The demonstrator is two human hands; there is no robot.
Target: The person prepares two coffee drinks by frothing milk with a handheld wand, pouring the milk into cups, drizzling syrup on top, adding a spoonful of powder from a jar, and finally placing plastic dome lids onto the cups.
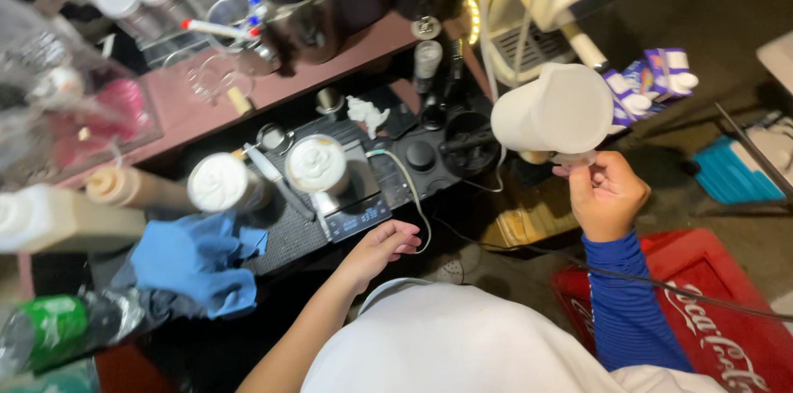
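Blue cloth [201, 265] dumped left of the scale [357, 215]. Red crate [710, 310] on the floor, milk cartons [652, 79] behind it

Small lit rectangular display [361, 220] on the black scale's front edge. Purple-and-white cartons [652, 79] clustered far right; red plastic crate [719, 310] with white lettering below them.

- The white jug [552, 110] looks like smooth, matt plastic.
- The blue cloth [198, 261] is soft, creased fabric.
- The scale [351, 210] has a dark, glossy face.
- The mat [291, 232] under it looks black, ribbed and rubbery.
- The red crate [702, 294] is glossy hard plastic.
- The tabletop [273, 83] looks like reddish, matt wood.
- The blue sleeve [629, 310] is ribbed knit fabric.
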